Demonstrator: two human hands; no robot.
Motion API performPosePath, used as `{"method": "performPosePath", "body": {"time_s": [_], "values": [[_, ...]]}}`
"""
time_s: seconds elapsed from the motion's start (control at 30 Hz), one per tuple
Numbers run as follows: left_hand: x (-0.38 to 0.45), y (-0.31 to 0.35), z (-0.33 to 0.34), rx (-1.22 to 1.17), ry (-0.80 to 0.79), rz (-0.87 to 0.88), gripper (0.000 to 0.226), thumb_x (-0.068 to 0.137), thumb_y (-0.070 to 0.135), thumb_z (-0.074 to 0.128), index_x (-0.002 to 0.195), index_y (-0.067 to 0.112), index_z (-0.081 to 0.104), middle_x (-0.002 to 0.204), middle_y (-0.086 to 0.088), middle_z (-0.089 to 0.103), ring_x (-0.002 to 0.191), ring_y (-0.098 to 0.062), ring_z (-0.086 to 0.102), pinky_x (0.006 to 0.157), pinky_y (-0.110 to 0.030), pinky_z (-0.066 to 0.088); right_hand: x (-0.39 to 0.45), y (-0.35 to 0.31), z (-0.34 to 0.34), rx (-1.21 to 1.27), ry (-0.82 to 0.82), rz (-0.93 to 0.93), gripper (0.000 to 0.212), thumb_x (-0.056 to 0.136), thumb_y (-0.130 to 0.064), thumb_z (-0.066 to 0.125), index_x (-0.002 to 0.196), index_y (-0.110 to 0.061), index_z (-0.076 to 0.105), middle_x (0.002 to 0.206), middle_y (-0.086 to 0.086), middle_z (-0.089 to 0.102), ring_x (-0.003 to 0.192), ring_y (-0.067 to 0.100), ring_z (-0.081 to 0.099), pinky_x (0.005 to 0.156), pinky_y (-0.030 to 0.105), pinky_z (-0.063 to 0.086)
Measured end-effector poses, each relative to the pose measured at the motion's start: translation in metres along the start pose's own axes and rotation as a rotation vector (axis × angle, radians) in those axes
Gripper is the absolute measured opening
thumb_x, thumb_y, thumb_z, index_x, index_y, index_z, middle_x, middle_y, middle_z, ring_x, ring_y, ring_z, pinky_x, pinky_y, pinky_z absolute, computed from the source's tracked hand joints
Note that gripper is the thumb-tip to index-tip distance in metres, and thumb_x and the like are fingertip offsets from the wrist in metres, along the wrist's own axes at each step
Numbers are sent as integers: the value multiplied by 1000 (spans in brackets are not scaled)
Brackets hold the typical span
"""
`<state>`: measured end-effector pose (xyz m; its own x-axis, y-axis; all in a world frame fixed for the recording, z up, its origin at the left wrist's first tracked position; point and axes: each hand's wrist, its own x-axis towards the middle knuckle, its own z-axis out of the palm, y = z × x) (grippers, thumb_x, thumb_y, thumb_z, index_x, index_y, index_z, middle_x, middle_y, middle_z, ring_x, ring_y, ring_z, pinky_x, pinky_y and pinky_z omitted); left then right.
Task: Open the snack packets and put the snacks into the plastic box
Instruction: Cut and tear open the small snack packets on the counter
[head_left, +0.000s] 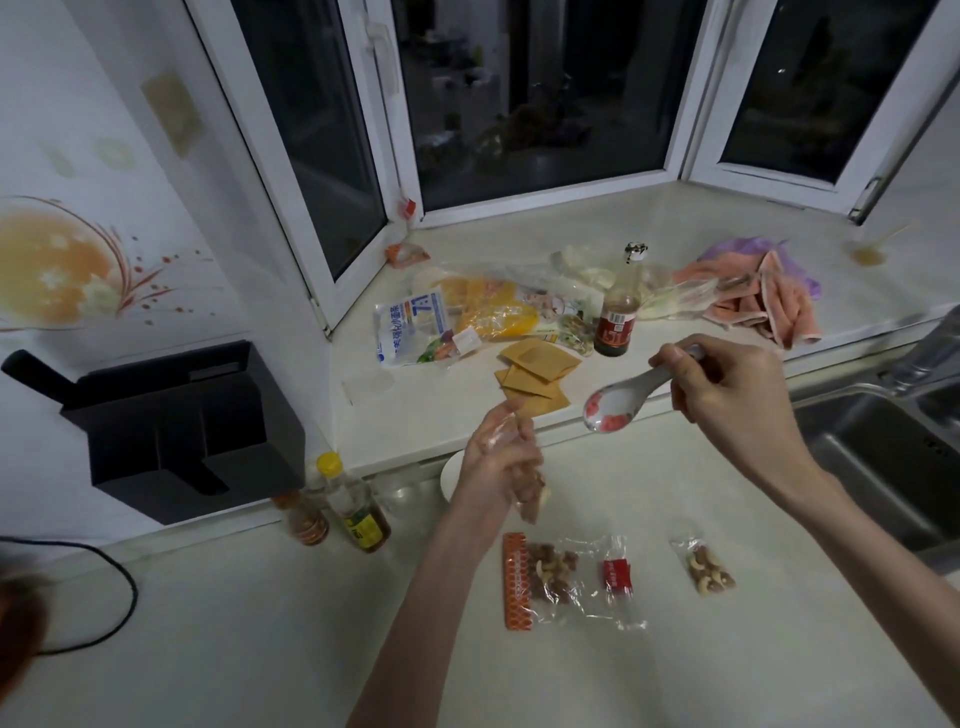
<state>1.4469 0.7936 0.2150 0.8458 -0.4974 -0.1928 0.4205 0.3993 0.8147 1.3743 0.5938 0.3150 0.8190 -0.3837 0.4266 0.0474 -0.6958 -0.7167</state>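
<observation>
Hands, two, bare, raised above a pale, smooth stone-look bench
- Left hand: fingers curled loosely round a crinkled clear snack packet holding nuts; motion-blurred, so the grip was not sharp
- Right hand: closed on the handle of one glossy white ceramic spoon with red flower print, bowl pointing toward the left hand

Below the left hand, flat on the bench: one clear packet of mixed nuts with an orange patterned strip along its left edge; just right of it, one clear wrapper with a red label. Below the right hand: one small clear nut packet, tilted

Just behind the left hand: rim of one round white bowl-like vessel, mostly hidden; whether this was the plastic box could not be told

Beyond both hands: tan square sachets, several, overlapping; one dark glass bottle with red label; soft food bags, heaped; one crumpled pink cloth

Left of the left hand: two small amber bottles, one yellow-capped; one matt black box-shaped appliance

Right of the right hand: one steel sink
</observation>
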Motion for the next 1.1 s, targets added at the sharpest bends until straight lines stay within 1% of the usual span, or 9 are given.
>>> {"method": "performPosePath", "body": {"time_s": [0.13,0.3,0.4,0.47,0.53,0.63,0.83,0.97,1.1], "values": [[3,10,-2,-345,-79,-62,50,76,0,64,124,12,53,84,-4,66,69,-18,61,64,-33,52,-8,11,1,-2,-18,50,24,93,-20,54,75,-13,69,49,6,57,46,26,49,50,38,41],[7,4,1,-337,-102,-124,44,78,13,65,118,12,47,80,-6,58,65,-16,54,59,-28,50,-14,26,3,-5,-39,109,26,93,-20,54,69,-19,65,46,3,57,43,17,47,51,32,39],[11,-17,1,-159,-1,-238,36,83,14,67,115,15,51,79,-4,60,63,-14,56,52,-24,49,-15,40,3,-5,-53,139,27,93,-20,54,68,-20,64,46,4,57,41,16,46,49,31,39],[11,-37,-4,208,88,-255,22,90,19,63,110,24,55,77,-3,60,55,-10,54,44,-22,43,-17,50,2,-1,-64,154,28,93,-21,54,66,-23,62,46,4,57,40,13,45,48,28,38],[10,-55,-5,515,78,-213,18,91,30,63,106,36,56,71,0,59,49,-8,51,39,-21,38,-18,62,0,-5,-71,160,28,92,-22,53,66,-23,63,45,2,57,42,12,47,47,26,37],[8,-74,1,504,69,-215,21,92,26,63,109,35,53,76,-3,56,53,-13,51,44,-25,39,-18,85,-3,-7,-87,187,28,92,-23,54,66,-21,64,44,2,56,42,12,47,43,20,34],[21,-106,9,588,202,-157,27,96,18,57,120,21,44,82,-6,58,34,-16,45,32,-21,35,-20,140,-5,9,-147,296,29,92,-22,54,66,-23,66,45,3,58,40,10,46,41,16,33],[23,-137,0,532,253,-186,31,94,12,60,120,14,43,75,-8,63,41,-14,57,35,-21,41,-28,182,-8,20,-194,384,29,91,-22,55,64,-23,66,43,2,57,39,8,46,42,14,34],[20,-172,-15,514,323,-257,45,90,24,64,121,-5,47,80,-13,71,56,-24,61,42,-25,42,-32,215,-12,12,-236,426,29,90,-23,54,64,-22,67,43,0,58,39,8,48,42,14,34]]}}
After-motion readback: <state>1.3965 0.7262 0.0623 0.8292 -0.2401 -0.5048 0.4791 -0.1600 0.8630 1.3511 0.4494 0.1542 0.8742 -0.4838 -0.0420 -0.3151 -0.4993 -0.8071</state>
